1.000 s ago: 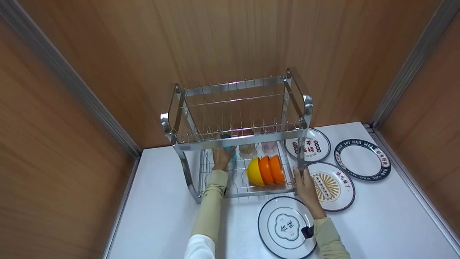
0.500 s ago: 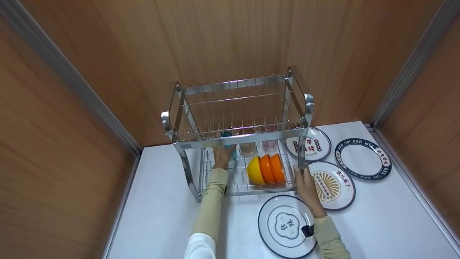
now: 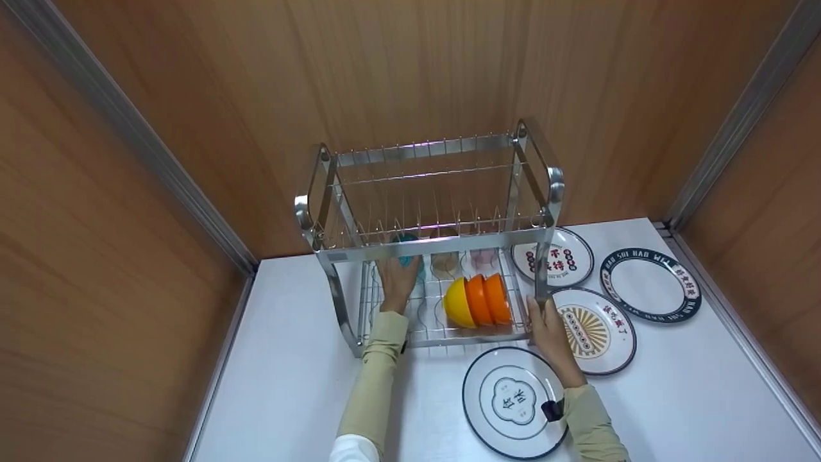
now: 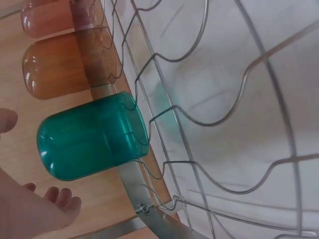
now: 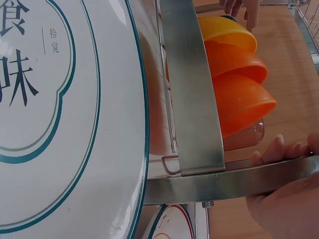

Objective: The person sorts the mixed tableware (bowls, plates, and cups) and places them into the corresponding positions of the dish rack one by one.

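Note:
A two-tier metal dish rack point(image 3: 436, 245) stands against the back wall. My left hand point(image 3: 397, 282) reaches under its upper tier, beside a teal cup point(image 4: 89, 139). The cup sits upside down on the lower wires. In the left wrist view, the thumb and fingers are spread apart around it, with a gap showing between. An amber cup point(image 4: 65, 64) and a pink cup point(image 4: 55, 17) stand in line beyond it. With my right hand point(image 3: 550, 330) I grip the rack's front right post point(image 5: 239, 184). A yellow bowl point(image 3: 457, 305) and two orange bowls point(image 3: 497, 300) lean nested on the lower tier.
In front of the rack lies a white plate point(image 3: 513, 443) with a dark rim. Several more plates lie to the right, among them a sunburst plate point(image 3: 584, 330) and a black-rimmed plate point(image 3: 648, 285). Wooden panels enclose the white table point(image 3: 276, 385) on three sides.
The head view has shifted slightly, so the rack appears a little farther right. Both hands keep nearly the same places, the left by the teal cup and the right on the post.

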Demonstrator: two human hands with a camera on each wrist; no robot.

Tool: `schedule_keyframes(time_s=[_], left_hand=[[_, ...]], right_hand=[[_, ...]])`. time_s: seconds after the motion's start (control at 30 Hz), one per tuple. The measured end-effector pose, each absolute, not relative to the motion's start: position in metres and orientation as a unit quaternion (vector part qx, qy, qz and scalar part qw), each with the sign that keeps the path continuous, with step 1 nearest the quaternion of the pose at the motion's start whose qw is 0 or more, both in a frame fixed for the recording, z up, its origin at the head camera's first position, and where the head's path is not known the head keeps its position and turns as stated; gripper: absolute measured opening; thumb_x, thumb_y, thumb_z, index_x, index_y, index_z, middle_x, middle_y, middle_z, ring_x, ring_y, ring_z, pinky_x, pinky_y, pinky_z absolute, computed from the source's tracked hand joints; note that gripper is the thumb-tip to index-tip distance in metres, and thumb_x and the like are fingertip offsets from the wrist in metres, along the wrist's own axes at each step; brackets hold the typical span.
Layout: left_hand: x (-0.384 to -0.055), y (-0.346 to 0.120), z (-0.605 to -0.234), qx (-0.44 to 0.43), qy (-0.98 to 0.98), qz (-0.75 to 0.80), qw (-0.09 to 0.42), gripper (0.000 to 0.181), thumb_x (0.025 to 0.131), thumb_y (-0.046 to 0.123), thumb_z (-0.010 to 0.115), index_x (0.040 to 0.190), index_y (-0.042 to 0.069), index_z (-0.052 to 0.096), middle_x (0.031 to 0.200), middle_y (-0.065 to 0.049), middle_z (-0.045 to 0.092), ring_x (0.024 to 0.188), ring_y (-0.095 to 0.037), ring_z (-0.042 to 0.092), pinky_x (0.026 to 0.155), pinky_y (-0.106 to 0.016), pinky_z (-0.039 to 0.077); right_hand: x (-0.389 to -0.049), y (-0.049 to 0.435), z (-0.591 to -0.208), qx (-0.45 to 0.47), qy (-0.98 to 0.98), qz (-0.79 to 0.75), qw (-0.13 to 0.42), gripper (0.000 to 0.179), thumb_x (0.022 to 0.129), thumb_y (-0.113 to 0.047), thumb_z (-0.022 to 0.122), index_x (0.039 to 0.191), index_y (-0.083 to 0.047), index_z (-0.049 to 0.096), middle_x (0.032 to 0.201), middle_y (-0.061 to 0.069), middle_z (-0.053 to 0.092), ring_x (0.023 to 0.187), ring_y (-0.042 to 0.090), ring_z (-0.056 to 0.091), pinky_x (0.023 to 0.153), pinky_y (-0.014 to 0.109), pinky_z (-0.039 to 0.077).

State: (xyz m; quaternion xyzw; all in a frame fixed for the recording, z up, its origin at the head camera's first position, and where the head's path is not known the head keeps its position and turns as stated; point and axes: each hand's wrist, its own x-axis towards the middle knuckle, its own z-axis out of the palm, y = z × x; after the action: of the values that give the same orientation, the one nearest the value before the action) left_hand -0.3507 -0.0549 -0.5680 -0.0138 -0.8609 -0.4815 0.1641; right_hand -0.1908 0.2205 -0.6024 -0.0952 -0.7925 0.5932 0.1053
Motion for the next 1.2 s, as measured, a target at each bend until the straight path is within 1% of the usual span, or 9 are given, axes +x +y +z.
schedule_keyframes(time_s=[0.17, 0.27, 0.37, 0.57, 0.7, 0.9, 1.03, 1.13, 1.2], left_hand=[[-0.338, -0.056, -0.57, -0.025, -0.855, -0.476, 0.201, 0.074, 0.098, 0.033, 0.069, 0.156, 0.003, 0.035, 0.16, -0.018, 0.035, 0.149, -0.036, 0.031, 0.123, -0.05, 0.024], [-0.328, -0.055, -0.569, -0.012, -0.855, -0.482, 0.192, 0.076, 0.099, 0.032, 0.068, 0.159, 0.005, 0.03, 0.161, -0.018, 0.032, 0.149, -0.036, 0.031, 0.122, -0.052, 0.027], [-0.319, -0.054, -0.567, 0.007, -0.856, -0.486, 0.176, 0.075, 0.099, 0.029, 0.068, 0.159, 0.004, 0.029, 0.157, -0.019, 0.036, 0.146, -0.036, 0.034, 0.121, -0.052, 0.03], [-0.302, -0.052, -0.563, 0.041, -0.859, -0.485, 0.158, 0.061, 0.1, 0.03, 0.066, 0.15, 0.007, 0.04, 0.142, -0.018, 0.048, 0.134, -0.033, 0.047, 0.114, -0.049, 0.042], [-0.29, -0.052, -0.561, 0.036, -0.85, -0.5, 0.164, 0.052, 0.101, 0.026, 0.066, 0.145, 0.008, 0.046, 0.139, -0.017, 0.05, 0.13, -0.031, 0.05, 0.112, -0.048, 0.045], [-0.27, -0.052, -0.561, 0.031, -0.842, -0.515, 0.157, 0.05, 0.102, 0.027, 0.065, 0.145, 0.009, 0.047, 0.135, -0.014, 0.053, 0.127, -0.029, 0.051, 0.112, -0.047, 0.044], [-0.259, -0.052, -0.563, 0.029, -0.841, -0.514, 0.167, 0.047, 0.101, 0.026, 0.066, 0.141, 0.007, 0.051, 0.131, -0.014, 0.056, 0.122, -0.029, 0.053, 0.11, -0.045, 0.047], [-0.252, -0.052, -0.565, 0.02, -0.841, -0.509, 0.181, 0.043, 0.101, 0.024, 0.067, 0.138, 0.007, 0.053, 0.126, -0.014, 0.059, 0.117, -0.029, 0.056, 0.107, -0.044, 0.049], [-0.248, -0.053, -0.568, 0.013, -0.839, -0.51, 0.19, 0.041, 0.101, 0.024, 0.067, 0.136, 0.007, 0.055, 0.123, -0.014, 0.06, 0.114, -0.029, 0.057, 0.105, -0.044, 0.05]], right_hand=[[-0.189, 0.219, -0.599, -0.09, -0.79, 0.597, 0.102, 0.027, 0.112, -0.032, 0.042, 0.106, -0.006, 0.046, 0.085, 0.01, 0.05, 0.07, 0.016, 0.045, 0.062, 0.027, 0.04], [-0.187, 0.219, -0.599, -0.09, -0.792, 0.595, 0.102, 0.029, 0.111, -0.036, 0.042, 0.105, -0.008, 0.047, 0.086, 0.016, 0.051, 0.071, 0.018, 0.046, 0.062, 0.028, 0.041], [-0.186, 0.22, -0.599, -0.091, -0.795, 0.591, 0.096, 0.031, 0.111, -0.038, 0.041, 0.106, -0.008, 0.047, 0.09, 0.021, 0.052, 0.072, 0.02, 0.047, 0.063, 0.029, 0.041], [-0.184, 0.221, -0.597, -0.092, -0.804, 0.582, 0.078, 0.031, 0.112, -0.036, 0.039, 0.116, -0.007, 0.049, 0.093, 0.012, 0.051, 0.077, 0.019, 0.047, 0.068, 0.028, 0.041], [-0.177, 0.219, -0.587, -0.084, -0.803, 0.587, 0.065, 0.034, 0.112, -0.033, 0.038, 0.125, -0.003, 0.049, 0.1, 0.011, 0.053, 0.086, 0.025, 0.049, 0.074, 0.028, 0.041], [-0.177, 0.225, -0.598, -0.076, -0.805, 0.583, 0.084, 0.029, 0.111, -0.03, 0.044, 0.118, -0.003, 0.051, 0.106, 0.021, 0.056, 0.088, 0.022, 0.05, 0.077, 0.029, 0.043], [-0.173, 0.225, -0.598, -0.083, -0.807, 0.579, 0.08, 0.029, 0.111, -0.029, 0.046, 0.121, -0.002, 0.052, 0.114, 0.019, 0.059, 0.104, 0.023, 0.056, 0.087, 0.027, 0.045], [-0.168, 0.227, -0.598, -0.077, -0.805, 0.584, 0.071, 0.035, 0.111, -0.03, 0.047, 0.13, -0.001, 0.052, 0.128, 0.02, 0.059, 0.125, 0.03, 0.056, 0.104, 0.033, 0.045], [-0.164, 0.228, -0.598, -0.072, -0.801, 0.592, 0.062, 0.041, 0.11, -0.031, 0.048, 0.137, 0.0, 0.05, 0.14, 0.022, 0.056, 0.136, 0.036, 0.051, 0.114, 0.041, 0.04]])
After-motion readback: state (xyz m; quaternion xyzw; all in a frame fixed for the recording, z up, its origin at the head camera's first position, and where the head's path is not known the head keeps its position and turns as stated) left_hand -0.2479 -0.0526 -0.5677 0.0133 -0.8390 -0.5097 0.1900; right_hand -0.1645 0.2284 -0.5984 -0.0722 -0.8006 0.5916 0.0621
